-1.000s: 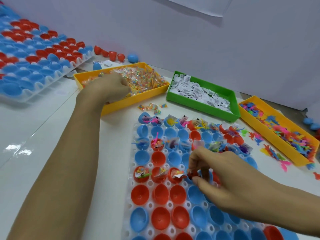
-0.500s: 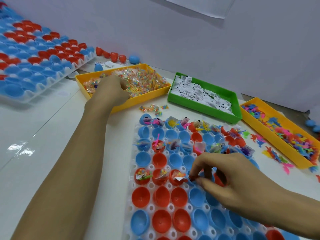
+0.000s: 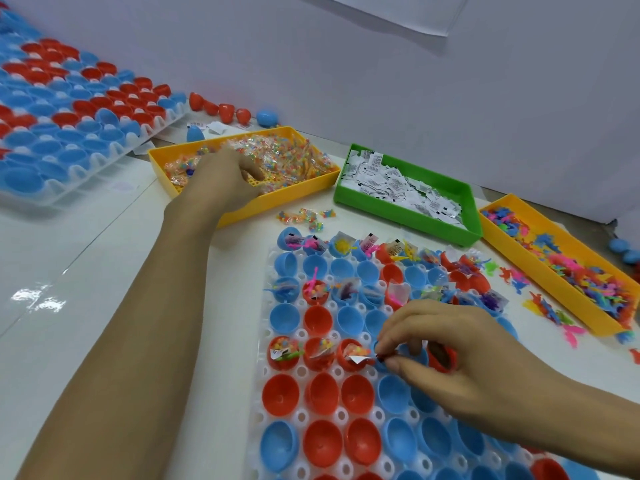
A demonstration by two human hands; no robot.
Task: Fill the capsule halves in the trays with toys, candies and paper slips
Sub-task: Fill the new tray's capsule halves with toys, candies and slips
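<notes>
On a white table (image 3: pixel 86 306), seen from above the worker's own arms, a long white tray (image 3: pixel 263 403) of red and blue capsule halves fills the 5 o'clock area. Its far rows at 1 o'clock are already stuffed with toys, candy packets and slips; the near rows at 6 o'clock are seen bare, so the filling is judged to run from far to near.

A second tray (image 3: pixel 104 161) of capsule halves is parked at 10 o'clock, well apart, probably waiting its turn. Three supply bins are ranged along the main tray's far edge, within reach: a yellow candy bin (image 3: pixel 242 209) at 11 o'clock, a green bin (image 3: pixel 398 209) of paper slips at 1 o'clock, and a yellow toy bin (image 3: pixel 571 299) at 3 o'clock. A few candy packets (image 3: pixel 304 216) are strewn between candy bin and tray, and stray toys (image 3: pixel 540 306) lie just beside the toy bin.

The left hand (image 3: pixel 221 181) is sunk among the candies with its fingers curled down; whether a packet is gripped cannot be told. The right hand (image 3: pixel 446 351) is held low over the tray's middle row, thumb and forefinger pinched on a small dark red item (image 3: pixel 384 357) above a blue half (image 3: pixel 381 365), just beside a filled red half (image 3: pixel 353 355) whose white slip sticks out.

Open room is left at 8 o'clock; the tray's right edge is crowded by the toy bin.
</notes>
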